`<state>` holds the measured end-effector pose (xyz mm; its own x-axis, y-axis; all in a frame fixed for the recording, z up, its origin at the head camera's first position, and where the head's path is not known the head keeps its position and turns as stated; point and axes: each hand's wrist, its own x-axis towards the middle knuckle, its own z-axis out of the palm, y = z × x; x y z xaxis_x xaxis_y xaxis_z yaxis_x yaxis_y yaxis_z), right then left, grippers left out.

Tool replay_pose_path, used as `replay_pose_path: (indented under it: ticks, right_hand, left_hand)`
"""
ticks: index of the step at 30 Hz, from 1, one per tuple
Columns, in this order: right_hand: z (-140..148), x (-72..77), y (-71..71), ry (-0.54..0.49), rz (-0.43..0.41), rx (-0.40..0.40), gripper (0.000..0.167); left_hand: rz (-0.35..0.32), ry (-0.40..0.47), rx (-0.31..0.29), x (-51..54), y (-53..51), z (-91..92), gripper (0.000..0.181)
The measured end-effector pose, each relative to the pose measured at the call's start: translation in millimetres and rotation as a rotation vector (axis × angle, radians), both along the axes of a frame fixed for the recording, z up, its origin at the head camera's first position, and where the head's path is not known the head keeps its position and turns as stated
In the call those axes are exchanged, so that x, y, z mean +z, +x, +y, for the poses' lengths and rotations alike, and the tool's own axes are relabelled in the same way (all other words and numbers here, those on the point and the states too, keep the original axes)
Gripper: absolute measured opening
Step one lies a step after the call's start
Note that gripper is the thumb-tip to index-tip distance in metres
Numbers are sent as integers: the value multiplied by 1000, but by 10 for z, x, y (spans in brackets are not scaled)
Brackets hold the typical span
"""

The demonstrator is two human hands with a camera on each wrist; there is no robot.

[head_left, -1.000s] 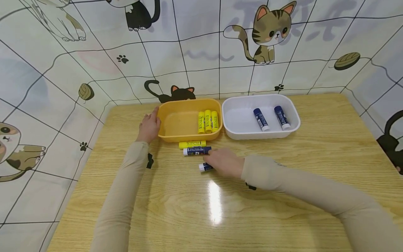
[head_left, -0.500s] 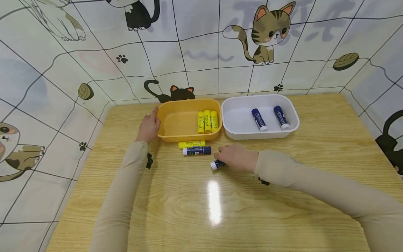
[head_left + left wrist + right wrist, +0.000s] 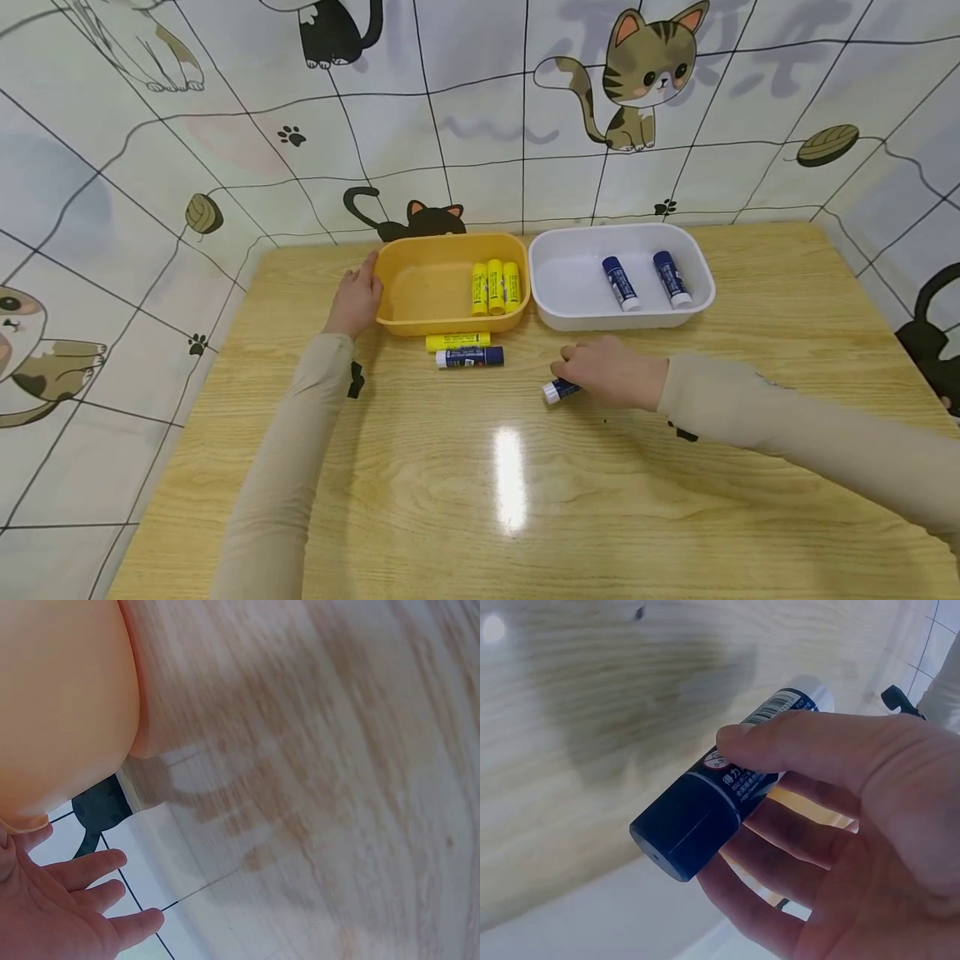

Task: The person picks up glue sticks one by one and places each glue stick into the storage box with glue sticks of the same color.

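Observation:
My right hand [image 3: 611, 372] grips a dark blue glue stick [image 3: 727, 780] with a white end, thumb on one side and fingers on the other, over the table in front of the white tray [image 3: 600, 322]. The left hand [image 3: 356, 300] touches the left rim of the yellow tray [image 3: 420, 328], its fingers fairly straight in the left wrist view. Three yellow glue sticks [image 3: 496, 287] lie inside the yellow tray. Two blue glue sticks [image 3: 620, 283] are in the white one. Before the yellow tray lie a yellow glue stick [image 3: 457, 342] and a blue glue stick [image 3: 470, 357], side by side.
The two trays stand side by side at the back of the wooden table [image 3: 420, 483]. Behind and beside it rise white walls [image 3: 480, 125] printed with cats and grid lines. A bright light reflection lies on the tabletop.
My right hand has moved right across the table, carrying the blue glue stick away from the two lying before the yellow tray. The left hand has stayed at the yellow tray's rim.

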<state>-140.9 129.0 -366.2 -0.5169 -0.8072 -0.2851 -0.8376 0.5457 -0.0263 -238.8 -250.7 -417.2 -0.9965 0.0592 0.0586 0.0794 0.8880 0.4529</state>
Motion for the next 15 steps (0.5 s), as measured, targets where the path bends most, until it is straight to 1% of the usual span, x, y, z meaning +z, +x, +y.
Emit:
replay_pose_path:
  ticks: [3,7,11,15]
  right_hand:
    - [89,75,-9,3,13,4,26]
    - [212,185,-53,-27,33,27,26]
    - [329,260,-109,-55,79,61,25]
    - [421,301,-165,-24,123,69,25]
  left_hand:
    - [-4,1,5,-8,-1,-11,50]
    - [-9,4,8,-22,-7,-17,50]
    - [-19,3,18,-19,-9,-13,50]
    - [-23,8,21,5,-1,2,51]
